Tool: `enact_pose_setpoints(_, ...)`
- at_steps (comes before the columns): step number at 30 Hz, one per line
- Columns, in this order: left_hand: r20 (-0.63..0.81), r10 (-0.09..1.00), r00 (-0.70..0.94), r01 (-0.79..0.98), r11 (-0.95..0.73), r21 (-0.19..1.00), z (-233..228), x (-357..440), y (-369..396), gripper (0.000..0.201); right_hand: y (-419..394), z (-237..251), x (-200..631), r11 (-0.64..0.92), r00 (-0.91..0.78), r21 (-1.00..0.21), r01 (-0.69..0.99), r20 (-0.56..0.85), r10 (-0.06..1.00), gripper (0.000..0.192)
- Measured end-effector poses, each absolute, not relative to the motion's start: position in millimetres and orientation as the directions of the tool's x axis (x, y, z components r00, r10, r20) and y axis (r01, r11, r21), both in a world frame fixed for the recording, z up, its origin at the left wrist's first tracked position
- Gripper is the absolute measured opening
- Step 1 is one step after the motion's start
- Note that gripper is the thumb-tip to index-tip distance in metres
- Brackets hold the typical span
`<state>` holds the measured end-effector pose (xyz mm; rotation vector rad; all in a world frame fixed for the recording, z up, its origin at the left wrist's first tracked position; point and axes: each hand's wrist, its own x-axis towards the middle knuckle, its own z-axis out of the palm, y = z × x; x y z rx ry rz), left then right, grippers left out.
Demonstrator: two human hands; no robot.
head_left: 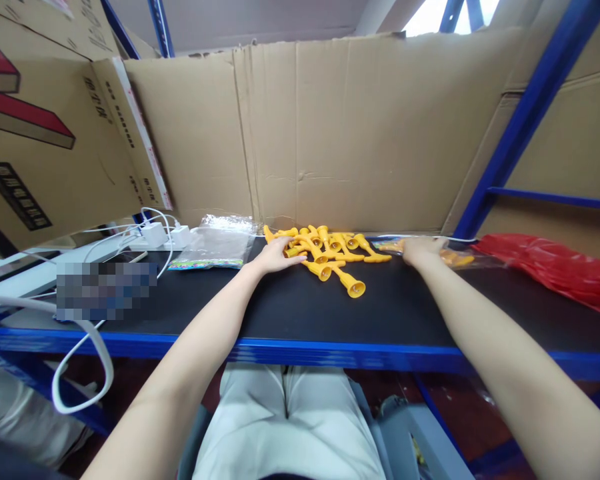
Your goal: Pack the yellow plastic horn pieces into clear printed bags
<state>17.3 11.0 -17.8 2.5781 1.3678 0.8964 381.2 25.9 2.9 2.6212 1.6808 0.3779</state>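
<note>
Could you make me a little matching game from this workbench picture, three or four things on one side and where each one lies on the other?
Things:
1. yellow plastic pieces
2. red plastic bag
3. stack of clear bags
4. white chargers

Places:
A. far right of the black tabletop
B. far left, with white cables running off them
C. in a heap at the middle, under the left hand
D. just left of the heap, by the cardboard wall

Pairs: 1-C, 2-A, 3-D, 4-B. The right hand rests on another clear bag right of the heap.
</note>
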Motion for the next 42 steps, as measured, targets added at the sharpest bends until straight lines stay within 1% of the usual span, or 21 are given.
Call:
enact_pose_setpoints(3,0.417,0.779,0.468,0.744,-0.602,0.29,-18.9,16.0,11.4,0.084,20.6,1.1,385.2,-0.468,0.409,0.224,0.855,0.263,0.874,0.038)
enact_pose_setpoints(5,0.41,0.784,0.467,0.765,-0.591,0.258,-20.3,15.1,13.4,0.081,18.0,2.7,385.6,-0.455,0.378,0.242,0.857,0.304,0.874,0.037)
enact_pose_setpoints(9,0.417,0.796,0.439,0.794,-0.561,0.234,-23.5,14.1,17.3,0.062,14.5,14.3,383.3,-0.435,0.349,0.18,0.882,0.371,0.861,0.036)
enact_pose_setpoints(13,0.426,0.79,0.442,0.798,-0.563,0.215,-23.8,15.2,16.8,0.055,8.7,29.1,375.4,-0.371,0.289,0.075,0.925,0.496,0.819,0.037)
enact_pose_setpoints(15,0.424,0.79,0.443,0.799,-0.563,0.213,-23.1,15.8,15.7,0.053,4.2,34.5,368.5,-0.298,0.223,0.032,0.954,0.586,0.779,0.033)
enact_pose_setpoints(17,0.422,0.792,0.44,0.799,-0.56,0.218,-22.6,16.2,15.1,0.052,-0.1,37.4,360.3,-0.192,0.137,0.005,0.981,0.682,0.718,0.032)
enact_pose_setpoints(20,0.423,0.796,0.433,0.804,-0.553,0.219,-22.6,16.2,15.3,0.052,-2.4,34.7,347.2,0.013,0.007,-0.019,1.0,0.794,0.608,0.034)
enact_pose_setpoints(23,0.424,0.798,0.429,0.806,-0.55,0.218,-22.8,16.2,15.8,0.053,4.8,20.1,334.0,0.236,-0.083,-0.047,0.971,0.854,0.513,0.035)
enact_pose_setpoints(25,0.427,0.797,0.428,0.803,-0.552,0.226,-22.5,16.3,15.6,0.055,14.3,4.6,325.0,0.397,-0.134,-0.082,0.914,0.863,0.487,0.035)
enact_pose_setpoints(28,0.445,0.79,0.422,0.788,-0.562,0.251,-20.9,16.7,14.0,0.062,30.3,-20.4,312.1,0.664,-0.347,-0.096,0.741,0.792,0.502,0.038)
enact_pose_setpoints(30,0.466,0.771,0.434,0.772,-0.585,0.249,-19.2,17.1,11.9,0.071,39.4,-33.7,305.5,0.788,-0.482,-0.129,0.602,0.728,0.487,0.041)
enact_pose_setpoints(31,0.476,0.756,0.449,0.76,-0.603,0.241,-18.0,17.3,10.6,0.075,43.3,-38.6,303.3,0.821,-0.518,-0.152,0.55,0.708,0.479,0.045)
enact_pose_setpoints(33,0.491,0.719,0.492,0.732,-0.647,0.215,-15.1,18.1,7.3,0.078,49.8,-45.1,301.8,0.843,-0.537,-0.195,0.501,0.694,0.48,0.051)
enact_pose_setpoints(37,0.496,0.66,0.564,0.681,-0.712,0.171,-7.0,21.0,-1.5,0.073,55.1,-47.1,305.8,0.812,-0.529,-0.221,0.54,0.661,0.532,0.053)
enact_pose_setpoints(40,0.501,0.632,0.592,0.65,-0.742,0.168,-1.8,24.0,-7.3,0.066,45.9,-41.0,306.1,0.73,-0.51,-0.181,0.659,0.606,0.611,0.055)
enact_pose_setpoints(42,0.497,0.628,0.599,0.643,-0.747,0.168,-0.1,26.6,-9.7,0.058,33.5,-34.2,302.2,0.598,-0.432,-0.134,0.79,0.57,0.699,0.055)
